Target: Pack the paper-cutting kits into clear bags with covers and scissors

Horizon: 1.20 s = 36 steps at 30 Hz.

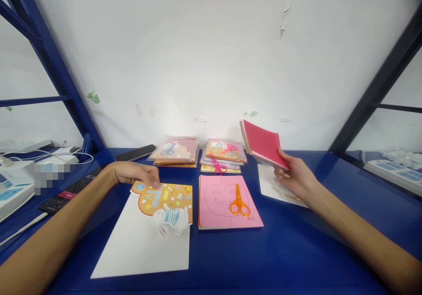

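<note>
Red paper pad sits tilted above the far right of a blue table, pinched at its lower corner between the thumb and fingers of the person's right hand. That hand is closed narrowly around the pad's edge and lifts it clear of the tabletop. Just below it lies a white sheet, partly hidden by the hand.

The left hand reaches in from the other side, its fingers loosely curled, with the fingertips resting on the top edge of an orange card printed with a white cartoon rabbit. The card lies on a larger white sheet.

To the right of the card is a pink pad with a pumpkin outline, and orange scissors lie on it. Behind stand two stacks of packaged craft sets, and a phone lies beside them, near the white wall.
</note>
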Motion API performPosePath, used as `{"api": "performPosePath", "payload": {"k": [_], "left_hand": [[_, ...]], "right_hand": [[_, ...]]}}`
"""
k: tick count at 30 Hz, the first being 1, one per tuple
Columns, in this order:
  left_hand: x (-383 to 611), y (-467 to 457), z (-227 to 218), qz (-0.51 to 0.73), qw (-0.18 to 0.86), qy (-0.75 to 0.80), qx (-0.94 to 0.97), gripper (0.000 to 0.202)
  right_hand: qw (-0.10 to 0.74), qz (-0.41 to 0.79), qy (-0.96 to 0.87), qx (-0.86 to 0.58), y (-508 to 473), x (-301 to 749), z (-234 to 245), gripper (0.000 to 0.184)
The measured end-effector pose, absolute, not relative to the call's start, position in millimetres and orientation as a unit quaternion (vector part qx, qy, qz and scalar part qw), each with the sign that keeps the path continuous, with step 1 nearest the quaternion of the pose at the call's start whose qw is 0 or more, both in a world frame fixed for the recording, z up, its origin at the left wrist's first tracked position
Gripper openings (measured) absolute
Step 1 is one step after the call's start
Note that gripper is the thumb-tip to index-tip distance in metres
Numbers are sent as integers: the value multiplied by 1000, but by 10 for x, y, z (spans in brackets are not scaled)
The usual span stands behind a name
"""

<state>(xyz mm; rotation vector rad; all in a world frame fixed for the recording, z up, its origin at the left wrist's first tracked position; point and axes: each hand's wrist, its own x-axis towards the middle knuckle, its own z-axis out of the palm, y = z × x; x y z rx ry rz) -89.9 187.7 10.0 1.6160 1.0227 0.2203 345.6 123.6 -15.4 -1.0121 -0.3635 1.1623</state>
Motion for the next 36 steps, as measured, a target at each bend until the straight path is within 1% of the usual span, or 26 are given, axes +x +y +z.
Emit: {"api": "performPosePath", "payload": {"k": [3,5,7,13,21,28,36], "left_hand": [[-885,1957,57,-33,578,435,690,32],[-889,1988,33,-59,574,419,701,37],[-901,2005,15,-69,570,413,706,38],[-926,2055,-31,-24,579,458,674,32],[-954,2116,-73,5,589,478,652,38],[-939,2120,-65,30,595,482,642,36],[-926,2134,-78,28,589,494,639,42]], "right_hand": [[701,520,-180,-455,1239,3470,-165,7],[701,521,-185,-450,1239,3477,-169,6],[703,523,-177,-449,1239,3481,-169,5],[701,522,-187,-448,1251,3486,-178,8],[691,526,-218,-445,1268,3517,-214,9],[674,541,-250,-437,1265,3518,-235,13],[672,526,-273,-443,1261,3502,-247,16]]}}
